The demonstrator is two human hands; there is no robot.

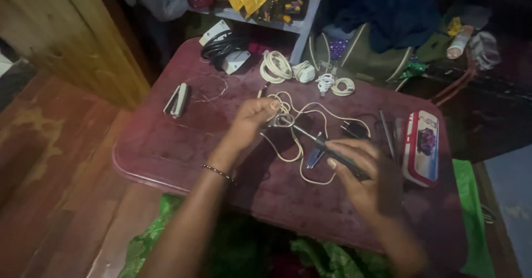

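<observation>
Two hands work at the centre of the frame, over a dark red table (pixel 166 150). Left hand (pixel 252 124) comes in from lower left, a thin bangle (pixel 217 172) at the wrist; its fingers are pinched narrow on a small metal piece (pixel 282 120) where a cream cable (pixel 296 145) crosses. Right hand (pixel 363 172), right of centre, is closed around a dark slim tool (pixel 327 148), whose tip points up and left to that pinched piece (contact at the tip cannot be confirmed, the view is blurred). The cable lies in loose loops on the table between and below the hands.

Other items noted: a white folded object (pixel 178 99) at the left of the table; a black cord bundle (pixel 221 46) at upper left; coiled white cables (pixel 277 66) at upper centre; a red and white case (pixel 421 148) at the right edge, just beside the right hand. Green cloth (pixel 471 211) shows along the lower edge.
</observation>
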